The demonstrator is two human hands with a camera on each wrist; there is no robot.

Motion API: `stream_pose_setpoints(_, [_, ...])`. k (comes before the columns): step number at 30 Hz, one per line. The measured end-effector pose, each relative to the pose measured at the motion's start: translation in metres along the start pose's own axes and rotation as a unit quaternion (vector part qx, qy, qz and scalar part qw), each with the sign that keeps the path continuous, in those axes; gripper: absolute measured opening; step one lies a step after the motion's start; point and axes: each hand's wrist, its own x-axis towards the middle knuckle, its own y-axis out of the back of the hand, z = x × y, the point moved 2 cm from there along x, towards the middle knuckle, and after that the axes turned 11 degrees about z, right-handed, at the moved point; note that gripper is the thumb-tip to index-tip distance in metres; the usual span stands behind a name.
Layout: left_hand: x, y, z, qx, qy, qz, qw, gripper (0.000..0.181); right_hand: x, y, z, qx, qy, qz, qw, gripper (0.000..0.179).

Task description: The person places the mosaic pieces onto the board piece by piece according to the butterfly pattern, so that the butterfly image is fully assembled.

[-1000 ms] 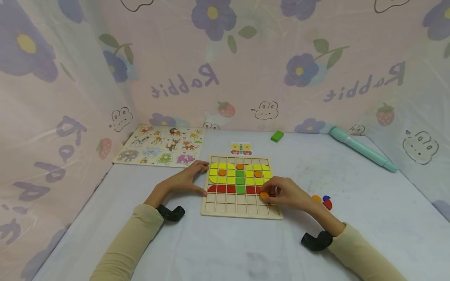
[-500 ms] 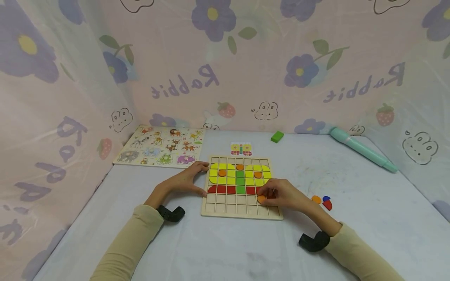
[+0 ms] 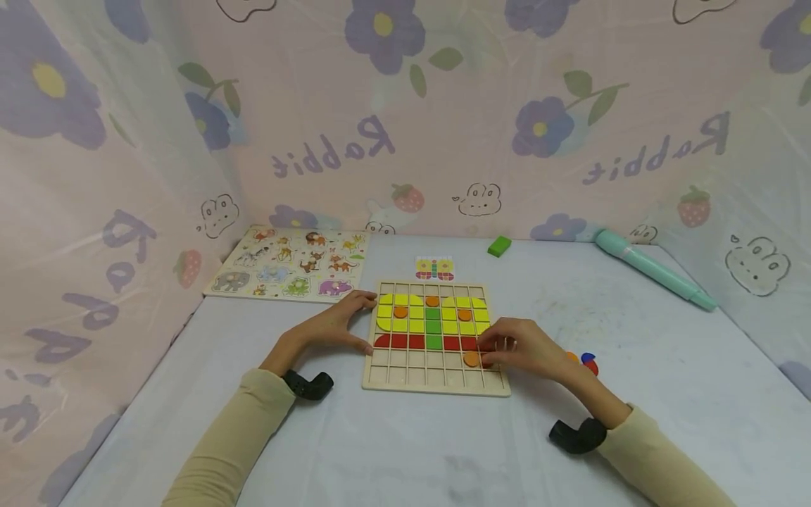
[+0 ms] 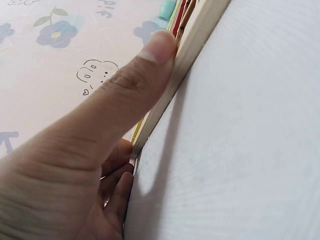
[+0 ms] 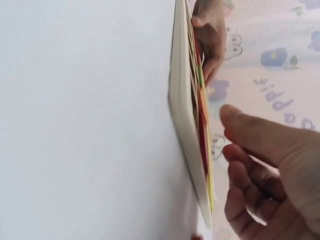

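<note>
A wooden grid board (image 3: 393,378) carries yellow, green, red and orange pieces in a butterfly-like pattern. My left hand (image 3: 332,325) rests along its left side, thumb and fingers apart against the edge; the thumb (image 4: 160,47) touches the rim in the left wrist view. Just below the red row (image 3: 399,341) lies an orange disc (image 3: 472,359); I cannot tell whether it sits flat in its cell. My right hand (image 3: 526,346) hovers over the board's right side, fingers loosely bent and holding nothing. A red piece (image 3: 486,363) beside the disc is partly hidden by it.
Loose blue (image 3: 588,357), red (image 3: 591,367) and orange (image 3: 572,356) pieces lie right of the board. Behind it are a butterfly picture card (image 3: 434,269) and a green block (image 3: 499,246). An animal puzzle board (image 3: 285,264) lies back left, a mint-green wand-like object (image 3: 655,270) back right.
The right hand carried the orange disc slightly left and nearer, let it go on the grid, then drew back to the right. The left hand has stayed put.
</note>
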Motion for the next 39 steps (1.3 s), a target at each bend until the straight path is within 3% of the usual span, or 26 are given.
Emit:
stream_pose_setpoints(9, [-0.001,0.0,-0.001,0.001,0.001,0.0,1.0,0.09,-0.03,0.037,0.016,-0.03,-0.021,0.057,0.9977,0.02])
stream_pose_setpoints(13, [-0.002,0.002,-0.001,0.001,0.0,0.005,1.0,0.09,-0.036,0.046,0.018,-0.037,-0.028,0.064,0.9968,0.021])
stream_pose_setpoints(23, [-0.001,0.0,0.0,-0.003,0.001,0.003,1.0,0.091,-0.017,0.014,0.003,0.017,0.033,0.014,0.9992,0.023])
stream_pose_setpoints(30, [0.0,-0.001,0.001,-0.002,0.007,0.002,1.0,0.091,-0.001,-0.007,-0.006,0.015,0.023,-0.027,0.9993,0.026])
stream_pose_setpoints(39, [0.0,-0.001,0.001,0.002,0.006,0.003,1.0,0.089,0.003,-0.013,-0.009,0.006,0.006,-0.049,0.9987,0.021])
